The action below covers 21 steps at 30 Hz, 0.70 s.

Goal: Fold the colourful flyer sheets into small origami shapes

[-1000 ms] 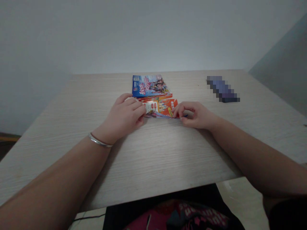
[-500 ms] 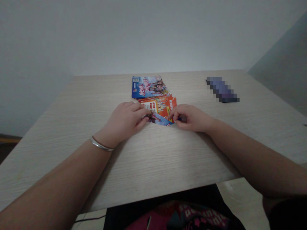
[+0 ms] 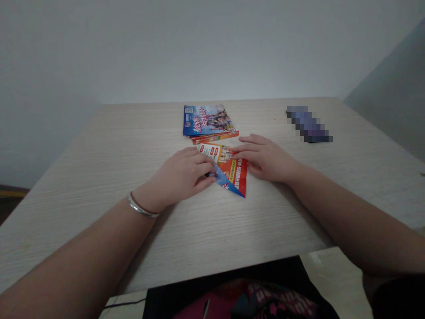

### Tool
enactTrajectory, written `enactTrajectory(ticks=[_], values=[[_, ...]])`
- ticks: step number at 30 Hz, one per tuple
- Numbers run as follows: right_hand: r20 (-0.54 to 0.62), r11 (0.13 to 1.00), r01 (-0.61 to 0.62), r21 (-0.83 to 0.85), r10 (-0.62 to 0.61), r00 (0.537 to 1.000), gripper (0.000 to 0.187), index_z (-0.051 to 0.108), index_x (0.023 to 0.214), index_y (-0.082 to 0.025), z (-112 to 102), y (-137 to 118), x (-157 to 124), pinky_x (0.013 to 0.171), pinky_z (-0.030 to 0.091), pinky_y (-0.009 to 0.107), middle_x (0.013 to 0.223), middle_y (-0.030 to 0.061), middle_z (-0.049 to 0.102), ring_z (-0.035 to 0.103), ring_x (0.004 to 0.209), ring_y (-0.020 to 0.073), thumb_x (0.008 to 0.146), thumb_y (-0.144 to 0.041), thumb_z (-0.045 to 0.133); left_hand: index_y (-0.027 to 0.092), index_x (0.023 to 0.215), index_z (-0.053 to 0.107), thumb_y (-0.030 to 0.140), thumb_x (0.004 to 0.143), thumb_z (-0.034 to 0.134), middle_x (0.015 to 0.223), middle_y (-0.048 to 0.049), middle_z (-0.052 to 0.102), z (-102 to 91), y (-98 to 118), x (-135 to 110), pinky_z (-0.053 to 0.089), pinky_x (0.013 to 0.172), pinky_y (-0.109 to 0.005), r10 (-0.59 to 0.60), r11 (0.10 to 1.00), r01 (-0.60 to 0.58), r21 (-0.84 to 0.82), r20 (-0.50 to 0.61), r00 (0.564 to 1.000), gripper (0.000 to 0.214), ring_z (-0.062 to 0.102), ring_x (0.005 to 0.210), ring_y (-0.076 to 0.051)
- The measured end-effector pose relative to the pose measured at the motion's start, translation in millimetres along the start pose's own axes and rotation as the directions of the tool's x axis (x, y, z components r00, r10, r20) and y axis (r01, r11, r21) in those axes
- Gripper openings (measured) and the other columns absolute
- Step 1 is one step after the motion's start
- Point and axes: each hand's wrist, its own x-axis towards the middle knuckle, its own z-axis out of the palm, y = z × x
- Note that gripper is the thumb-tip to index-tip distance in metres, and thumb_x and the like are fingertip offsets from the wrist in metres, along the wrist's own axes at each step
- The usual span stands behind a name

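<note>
A leaflet (image 3: 229, 166) lies on the table with a printed orange and white side up. Its near left part is folded over diagonally, showing a blue strip (image 3: 227, 181) that ends in a point at the lower right. My left hand (image 3: 184, 177), with a silver bangle on the wrist, grips the leaflet's left side, fingers on top and thumb at the folded edge. Stretched-out fingers of my right hand (image 3: 265, 157) rest over the leaflet's upper right side. The leaflet's left corner is hidden under my left hand.
Just behind the leaflet is a stack of blue and orange leaflets (image 3: 209, 120). A dark phone-like object (image 3: 309, 125), blurred by pixelation, lies at the back right. The pale wooden table (image 3: 133, 133) meets a wall (image 3: 212, 48) at the back.
The leaflet has turned and shifted toward me, away from the stack, so its point sits lower. My right hand has let go of its corner and spread its fingers.
</note>
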Motion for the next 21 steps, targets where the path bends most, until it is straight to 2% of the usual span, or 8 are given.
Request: enactTrajectory(ticks=[2,5,8,12,14,18,21], values=[[0.011,1.0,0.028,-0.006,-0.028,1.0,0.037,0.071,0.121,-0.019,-2,0,-1,0.113,0.039,0.054,0.129,0.0068,0.071,0.053,0.131,0.0313,0.086,-0.017,0.057,0.016,0.104,0.071,0.05,0.102,0.04,0.108,-0.0102,0.071,-3.0,2,1,0.047,0.095,-0.042,0.009,1.0,-0.008,-0.025,0.019,1.0,0.046,0.064,0.099,-0.025],[0.046,0.999,0.034,0.015,-0.035,0.998,0.04,0.072,0.121,-0.018,-8,0,0,0.105,0.047,0.049,0.118,0.0091,0.074,0.06,0.117,0.0288,0.084,-0.014,0.057,0.015,0.099,0.068,0.056,0.101,0.038,0.103,-0.0115,0.07,-5.6,4,2,0.048,0.092,-0.043,-0.02,1.0,0.02,-0.008,0.041,0.999,0.051,0.063,0.094,-0.026],[0.044,0.998,0.045,0.047,-0.047,0.998,0.039,0.073,0.117,-0.018,-12,-1,1,0.1,0.05,0.048,0.115,0.0111,0.074,0.063,0.11,0.027,0.082,-0.013,0.056,0.016,0.102,0.066,0.061,0.099,0.04,0.105,-0.012,0.068,-4.4,5,2,0.047,0.094,-0.044,-0.041,0.999,0.041,0.008,0.035,0.999,0.053,0.061,0.096,-0.027],[0.033,0.992,0.091,0.092,-0.094,0.995,0.03,0.072,0.104,-0.017,-11,-3,2,0.111,0.043,0.052,0.131,0.012,0.069,0.056,0.129,0.0288,0.08,-0.014,0.055,0.013,0.118,0.064,0.064,0.099,0.036,0.116,-0.0151,0.067,1.5,4,0,0.042,0.104,-0.049,-0.057,0.998,0.057,0.027,-0.004,0.998,0.061,0.06,0.106,-0.029],[0.036,0.989,0.104,0.106,-0.108,0.993,0.025,0.07,0.098,-0.017,-9,-5,2,0.116,0.039,0.054,0.13,0.0119,0.069,0.051,0.136,0.0294,0.079,-0.015,0.055,0.012,0.128,0.061,0.063,0.1,0.034,0.125,-0.0173,0.064,5.6,3,-2,0.04,0.108,-0.051,-0.06,0.997,0.06,0.038,-0.015,0.998,0.064,0.059,0.114,-0.031],[0.042,0.989,0.092,0.114,-0.097,0.994,0.019,0.067,0.099,-0.018,-8,-10,4,0.115,0.039,0.054,0.121,0.0119,0.072,0.052,0.134,0.0307,0.084,-0.027,0.06,0.016,0.145,0.05,0.059,0.102,0.033,0.148,-0.0173,0.051,14.2,2,-8,0.032,0.117,-0.054,-0.094,0.993,0.095,0.064,-0.017,0.995,0.063,0.044,0.139,-0.034],[0.059,0.99,0.083,0.118,-0.09,0.994,0.035,0.066,0.107,-0.018,-8,-11,6,0.108,0.045,0.052,0.116,0.0131,0.072,0.059,0.121,0.0307,0.085,-0.046,0.065,0.015,0.147,0.048,0.06,0.101,0.038,0.152,-0.0197,0.046,17.4,2,-10,0.031,0.118,-0.056,-0.135,0.986,0.137,0.095,-0.031,0.99,0.066,0.04,0.143,-0.036]])
